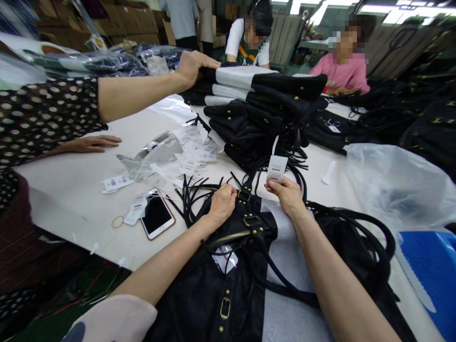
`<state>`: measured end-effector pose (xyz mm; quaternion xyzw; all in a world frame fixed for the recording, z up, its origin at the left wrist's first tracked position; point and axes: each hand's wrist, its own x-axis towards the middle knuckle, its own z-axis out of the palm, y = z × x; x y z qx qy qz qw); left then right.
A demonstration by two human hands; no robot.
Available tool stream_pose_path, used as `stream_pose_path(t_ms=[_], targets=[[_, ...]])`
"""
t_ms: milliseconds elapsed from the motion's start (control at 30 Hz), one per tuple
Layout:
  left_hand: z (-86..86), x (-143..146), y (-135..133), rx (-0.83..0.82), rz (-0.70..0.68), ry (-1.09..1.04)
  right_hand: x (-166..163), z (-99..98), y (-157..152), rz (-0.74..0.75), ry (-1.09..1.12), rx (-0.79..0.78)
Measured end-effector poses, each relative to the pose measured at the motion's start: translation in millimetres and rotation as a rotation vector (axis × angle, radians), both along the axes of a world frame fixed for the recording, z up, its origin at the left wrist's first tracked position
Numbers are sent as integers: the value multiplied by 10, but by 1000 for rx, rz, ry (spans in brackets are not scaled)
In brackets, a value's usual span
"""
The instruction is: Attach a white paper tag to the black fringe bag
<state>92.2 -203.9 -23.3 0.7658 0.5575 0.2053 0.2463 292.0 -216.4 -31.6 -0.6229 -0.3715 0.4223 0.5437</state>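
Note:
A black handbag (199, 289) with fringe, brass buckles and a zip lies in front of me. My left hand (223, 203) is closed at its upper edge, by the strap fitting; what the fingers grip there is hidden. Between the thumb and fingers of my right hand (289, 194) is a white printed tag (277, 167), held up above the bag. Grey-white sheet material (288, 266) lies under my right forearm, along the bag. A clear packet with a white card (226, 259) hangs by the zip.
A stack of black bags (263, 118) stands ahead, a co-worker's hand (194, 66) on top. Loose white tags (192, 152), a tape dispenser (153, 149) and a phone (156, 216) lie left. At right are a plastic bag (402, 180) and a blue object (431, 275).

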Motion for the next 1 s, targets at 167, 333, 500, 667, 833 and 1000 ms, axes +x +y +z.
stream_pose_path(t_ms=[167,333,500,667,833,1000], targets=[[22,1,19,-294,13,-496,-126,144,-91,356,-528,187],[36,25,28,-430,23,-738,-175,191,-162,526,-665,207],[15,40,42,-404,-54,-712,-181,175,-206,625,-695,214],[26,48,35,-538,-82,-797,-256,173,-230,654,-786,243],[37,78,24,-686,-166,-827,-317,145,-229,666,-749,324],[43,103,27,-752,-188,-763,-300,107,-216,591,-722,244]])
